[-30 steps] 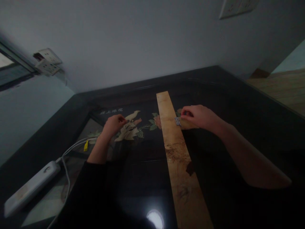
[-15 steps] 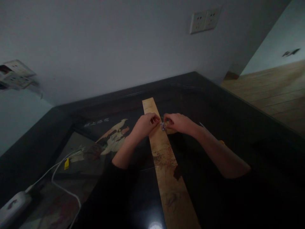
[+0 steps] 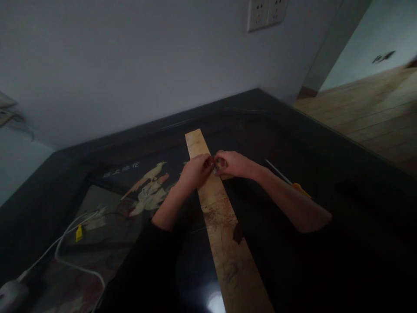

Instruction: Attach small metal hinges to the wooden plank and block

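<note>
A long wooden board, stained dark in places, lies lengthwise on the dark table. Over its right edge sits a small silver metal hinge, partly covered by fingers; its exact shape is hard to make out. My left hand rests across the board with fingertips closed together at the hinge. From the right side, my right hand pinches at the same hinge with thumb and forefinger. Under the right hand, a short piece of wood shows beside the board.
A screwdriver with a yellow handle lies right of my right forearm. On the left, a white cable with a yellow tag runs to a white power strip. A wall with a socket stands behind the table.
The view has shifted slightly, so the scene sits further left and up. My fingertips have drawn closer together around the hinge, and more of the screwdriver shows.
</note>
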`<state>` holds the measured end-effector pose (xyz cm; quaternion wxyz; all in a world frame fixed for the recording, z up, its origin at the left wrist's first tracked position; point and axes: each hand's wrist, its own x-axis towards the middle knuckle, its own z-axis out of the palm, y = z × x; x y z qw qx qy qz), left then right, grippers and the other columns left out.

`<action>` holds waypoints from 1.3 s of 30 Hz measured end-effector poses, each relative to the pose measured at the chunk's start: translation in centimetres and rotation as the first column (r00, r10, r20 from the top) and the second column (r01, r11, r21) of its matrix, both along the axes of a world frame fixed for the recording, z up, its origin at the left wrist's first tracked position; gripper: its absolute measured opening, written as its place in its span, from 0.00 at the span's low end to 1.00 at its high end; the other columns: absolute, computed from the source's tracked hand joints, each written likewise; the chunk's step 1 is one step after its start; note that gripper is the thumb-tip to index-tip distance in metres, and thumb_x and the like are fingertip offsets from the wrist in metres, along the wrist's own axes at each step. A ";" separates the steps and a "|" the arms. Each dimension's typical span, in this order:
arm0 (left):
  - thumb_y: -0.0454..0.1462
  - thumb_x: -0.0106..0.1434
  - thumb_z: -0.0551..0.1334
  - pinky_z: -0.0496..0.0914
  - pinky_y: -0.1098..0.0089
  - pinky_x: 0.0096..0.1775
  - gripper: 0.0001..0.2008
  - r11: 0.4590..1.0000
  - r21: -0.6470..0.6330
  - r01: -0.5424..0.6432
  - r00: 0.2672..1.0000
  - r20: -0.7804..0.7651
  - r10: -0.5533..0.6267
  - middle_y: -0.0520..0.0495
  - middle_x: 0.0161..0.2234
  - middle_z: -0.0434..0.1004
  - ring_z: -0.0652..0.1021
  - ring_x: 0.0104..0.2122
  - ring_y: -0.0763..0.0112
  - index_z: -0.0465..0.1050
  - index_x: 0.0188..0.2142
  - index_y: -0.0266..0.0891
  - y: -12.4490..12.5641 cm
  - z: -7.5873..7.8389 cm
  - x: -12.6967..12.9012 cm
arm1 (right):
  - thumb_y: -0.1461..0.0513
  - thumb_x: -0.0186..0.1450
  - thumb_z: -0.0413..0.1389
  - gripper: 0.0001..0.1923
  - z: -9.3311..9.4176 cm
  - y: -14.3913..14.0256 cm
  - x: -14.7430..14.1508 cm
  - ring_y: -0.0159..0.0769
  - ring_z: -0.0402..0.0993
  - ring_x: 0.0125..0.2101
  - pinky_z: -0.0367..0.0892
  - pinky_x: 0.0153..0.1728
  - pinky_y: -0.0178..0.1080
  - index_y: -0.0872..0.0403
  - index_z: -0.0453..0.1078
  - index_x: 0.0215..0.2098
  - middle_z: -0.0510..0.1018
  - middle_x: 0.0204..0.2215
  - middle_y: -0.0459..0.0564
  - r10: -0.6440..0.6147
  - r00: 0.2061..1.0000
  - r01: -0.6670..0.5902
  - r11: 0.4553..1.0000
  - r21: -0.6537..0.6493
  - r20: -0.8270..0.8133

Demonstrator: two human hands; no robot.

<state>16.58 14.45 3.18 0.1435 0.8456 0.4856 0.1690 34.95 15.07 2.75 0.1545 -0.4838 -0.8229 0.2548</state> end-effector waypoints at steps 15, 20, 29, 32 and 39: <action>0.39 0.68 0.54 0.64 0.68 0.33 0.08 0.984 0.169 0.055 0.938 -0.348 0.008 0.45 0.39 0.76 0.76 0.36 0.64 0.70 0.41 0.41 -0.4 0.3 0.0 | 0.56 0.54 0.66 0.20 0.3 -0.3 0.0 0.33 0.69 0.30 0.58 0.31 0.35 0.55 0.69 0.42 0.74 0.31 0.46 -0.025 0.998 0.023 0.999 -0.049 -0.053; 0.39 0.69 0.51 0.65 0.67 0.36 0.10 0.983 0.155 0.098 0.898 -0.439 -0.020 0.43 0.40 0.76 0.77 0.38 0.62 0.67 0.44 0.41 -0.2 0.3 0.4 | 0.56 0.54 0.66 0.21 0.1 0.1 0.3 0.35 0.69 0.33 0.59 0.33 0.35 0.55 0.69 0.43 0.74 0.33 0.48 0.046 0.998 -0.047 0.998 -0.038 -0.030; 0.41 0.69 0.50 0.66 0.67 0.38 0.10 0.988 0.119 0.094 0.886 -0.464 -0.028 0.43 0.41 0.76 0.77 0.40 0.62 0.66 0.45 0.41 -0.2 0.4 0.6 | 0.59 0.54 0.66 0.19 -0.1 0.3 0.5 0.35 0.69 0.34 0.60 0.34 0.35 0.54 0.69 0.41 0.74 0.32 0.47 0.058 0.997 -0.061 0.997 -0.050 -0.051; 0.41 0.69 0.51 0.66 0.67 0.38 0.11 0.985 0.135 0.109 0.887 -0.460 -0.036 0.43 0.40 0.76 0.77 0.39 0.62 0.67 0.45 0.41 0.0 0.2 0.6 | 0.58 0.53 0.66 0.19 -0.4 0.4 0.5 0.35 0.68 0.33 0.60 0.34 0.36 0.54 0.68 0.39 0.73 0.31 0.47 0.050 0.997 -0.051 0.998 -0.028 -0.054; 0.41 0.70 0.50 0.66 0.67 0.37 0.13 0.984 0.137 0.117 0.898 -0.437 -0.046 0.43 0.40 0.76 0.77 0.39 0.61 0.70 0.47 0.42 0.3 -0.1 0.6 | 0.58 0.54 0.66 0.18 -0.3 0.3 0.5 0.34 0.68 0.33 0.60 0.33 0.35 0.55 0.68 0.38 0.74 0.34 0.48 0.053 0.997 -0.055 0.998 -0.028 -0.064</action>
